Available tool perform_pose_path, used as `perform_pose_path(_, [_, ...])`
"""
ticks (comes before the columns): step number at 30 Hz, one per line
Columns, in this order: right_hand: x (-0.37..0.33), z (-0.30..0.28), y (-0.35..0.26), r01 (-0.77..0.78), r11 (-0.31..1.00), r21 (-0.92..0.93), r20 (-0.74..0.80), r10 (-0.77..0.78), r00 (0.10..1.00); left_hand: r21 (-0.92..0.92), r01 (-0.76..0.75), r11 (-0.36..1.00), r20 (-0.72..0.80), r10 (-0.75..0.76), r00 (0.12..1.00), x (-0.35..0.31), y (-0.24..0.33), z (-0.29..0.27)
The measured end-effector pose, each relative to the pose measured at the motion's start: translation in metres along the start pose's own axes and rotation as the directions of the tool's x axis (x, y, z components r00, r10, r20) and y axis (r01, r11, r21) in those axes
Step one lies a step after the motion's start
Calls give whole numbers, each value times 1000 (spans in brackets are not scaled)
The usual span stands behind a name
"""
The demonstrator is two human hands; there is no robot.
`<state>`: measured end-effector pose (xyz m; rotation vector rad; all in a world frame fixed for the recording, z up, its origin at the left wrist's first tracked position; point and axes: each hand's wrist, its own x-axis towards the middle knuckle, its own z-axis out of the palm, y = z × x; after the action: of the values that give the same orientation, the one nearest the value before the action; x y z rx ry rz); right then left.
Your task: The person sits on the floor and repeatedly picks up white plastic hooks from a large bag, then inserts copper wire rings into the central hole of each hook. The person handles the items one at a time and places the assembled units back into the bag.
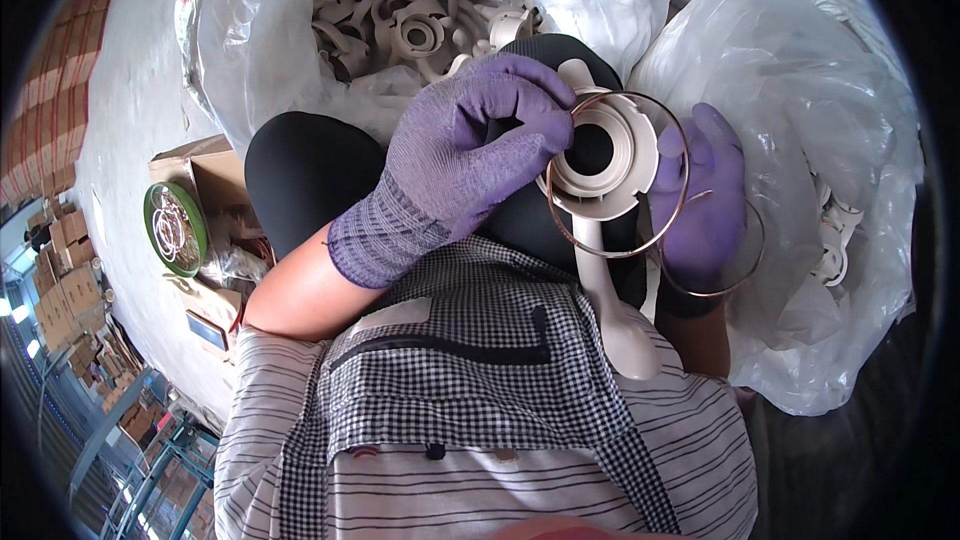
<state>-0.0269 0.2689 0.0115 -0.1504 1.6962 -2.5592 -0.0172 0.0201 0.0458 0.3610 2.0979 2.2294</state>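
Note:
My left hand (480,145), in a purple-coated knit glove, pinches a thin copper-coloured wire (688,165) at the left edge of a cream plastic part (625,195). That part has a stepped round ring with a dark hole and a long curved arm pointing down over my apron. The wire makes a wide loop across the ring's face, with a smaller loop to the right. My right hand (708,200), gloved alike, lies beside the part's right rim behind the wire loops. Its fingers point up, loosely stretched; the part hides some of the hand.
A clear plastic bag (260,50) of similar cream parts (415,35) stands ahead. Another bag (790,120) at right holds a few cream pieces (835,235). On the left are a cardboard box (205,170) and a green round tray (150,225) with wire rings. Stacked cartons (60,80) stand farther left.

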Motion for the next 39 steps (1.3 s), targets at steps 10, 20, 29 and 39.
perform_pose_path(10, [-2,18,-18,-122,990,-74,-159,110,981,-105,167,980,-18,-170,985,-4,14,6])
perform_pose_path(20, [-2,16,-27,-201,977,65,-8,202,979,-197,72,978,-45,-83,996,-5,1,3])
perform_pose_path(29, [-2,13,-38,-38,932,-361,150,98,984,-190,101,977,5,-102,995,-9,5,2])
perform_pose_path(39, [31,24,-86,235,801,-551,538,127,833,466,-549,694,325,442,836,16,61,3])
